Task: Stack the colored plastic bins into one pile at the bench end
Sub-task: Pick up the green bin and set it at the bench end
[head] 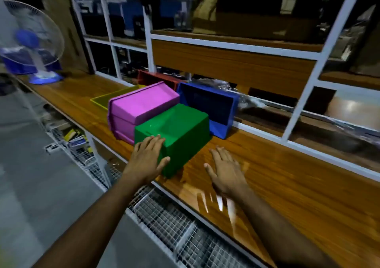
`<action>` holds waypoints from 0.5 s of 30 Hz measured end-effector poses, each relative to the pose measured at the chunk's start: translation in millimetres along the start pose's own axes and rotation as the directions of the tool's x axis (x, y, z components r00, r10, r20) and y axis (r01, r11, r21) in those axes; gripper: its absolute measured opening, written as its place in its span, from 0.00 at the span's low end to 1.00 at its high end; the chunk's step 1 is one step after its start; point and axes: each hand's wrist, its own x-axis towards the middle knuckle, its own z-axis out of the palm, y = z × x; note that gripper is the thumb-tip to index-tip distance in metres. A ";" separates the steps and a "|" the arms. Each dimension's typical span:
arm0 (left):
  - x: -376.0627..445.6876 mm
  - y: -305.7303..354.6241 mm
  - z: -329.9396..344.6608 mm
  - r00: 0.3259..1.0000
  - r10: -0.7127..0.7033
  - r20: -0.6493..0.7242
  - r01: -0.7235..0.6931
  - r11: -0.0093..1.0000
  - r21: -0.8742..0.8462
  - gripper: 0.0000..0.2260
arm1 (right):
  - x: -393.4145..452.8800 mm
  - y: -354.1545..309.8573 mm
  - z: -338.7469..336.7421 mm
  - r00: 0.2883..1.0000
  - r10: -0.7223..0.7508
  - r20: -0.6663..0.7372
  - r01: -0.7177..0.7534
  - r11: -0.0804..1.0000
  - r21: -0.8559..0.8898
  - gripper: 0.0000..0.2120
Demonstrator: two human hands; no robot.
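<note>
A green bin point(176, 132) lies upside down on the wooden bench point(277, 177), near its front edge. My left hand point(149, 156) rests flat on the bin's near left corner, fingers spread. My right hand point(225, 168) hovers open just right of the bin, apart from it. Behind the green bin a pink bin point(139, 107) lies tipped over. A blue bin point(209, 105) stands on its side against the shelf frame. A yellow bin point(102, 101) and a red bin point(156, 78) sit further back, partly hidden.
A blue and white table fan point(35, 47) stands at the bench's far left end. White-framed shelving point(236, 47) runs along the back of the bench. Wire mesh racks point(174, 222) with small boxes sit below the bench's front edge.
</note>
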 end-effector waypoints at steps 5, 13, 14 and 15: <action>45.6 -57.4 6.2 0.999 -0.029 -0.029 0.029 1.000 -0.004 0.34 | 72.3 -34.2 24.8 1.000 -0.027 -0.005 0.027 0.997 0.077 0.29; 127.6 -92.5 17.5 0.994 0.108 -0.006 -0.108 0.994 0.025 0.32 | 184.9 -93.3 50.2 0.909 0.416 -0.023 -0.340 0.772 0.537 0.32; 136.5 -94.9 18.4 0.994 0.111 0.006 -0.111 0.994 0.013 0.32 | 192.4 -93.5 51.1 0.891 0.453 -0.017 -0.369 0.746 0.555 0.34; 144.0 -96.6 19.4 0.994 0.109 0.021 -0.109 0.994 -0.004 0.32 | 196.7 -90.6 53.8 0.874 0.486 -0.001 -0.401 0.724 0.561 0.37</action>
